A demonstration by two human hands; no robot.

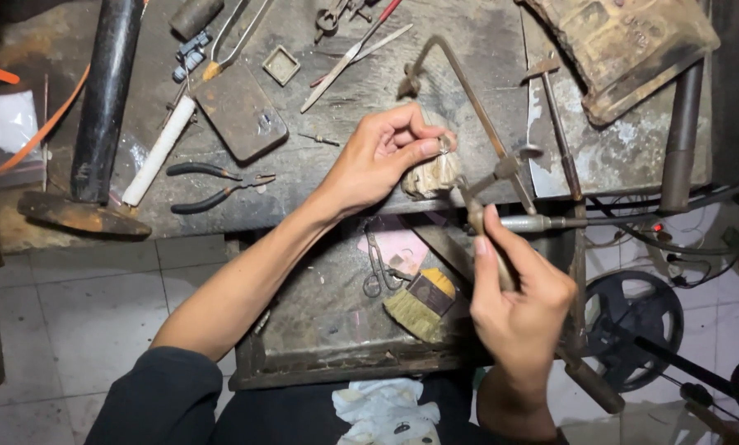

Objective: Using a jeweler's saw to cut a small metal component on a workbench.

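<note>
The left hand (383, 156) is closed with thumb and fingers together on a small metal ring (444, 146), and it presses this ring on top of the worn wooden bench pin (433, 175) at the front edge of the workbench (336, 177). The right hand (519, 309) is clamped around the handle of a jeweller's saw (478, 124), with the index finger stretched along the handle. The frame of the saw rises over the ring and the blade side stands just beside it, but the picture is too small to tell if the blade already touches the metal or is inside a cut.

I judge that the work is in its early or middle part: the ring is positioned and held firm, the saw is taken and brought to the piece, and the cutting itself is not visibly finished, because the ring looks whole between the fingers.

Other tools lie unused: 1 pair of black pliers (219, 187) on the bench to the left, a white rod (159, 152) near them, and a brush (421, 303) with yellow bristles in the drawer tray (304, 330) under the bench pin.
</note>
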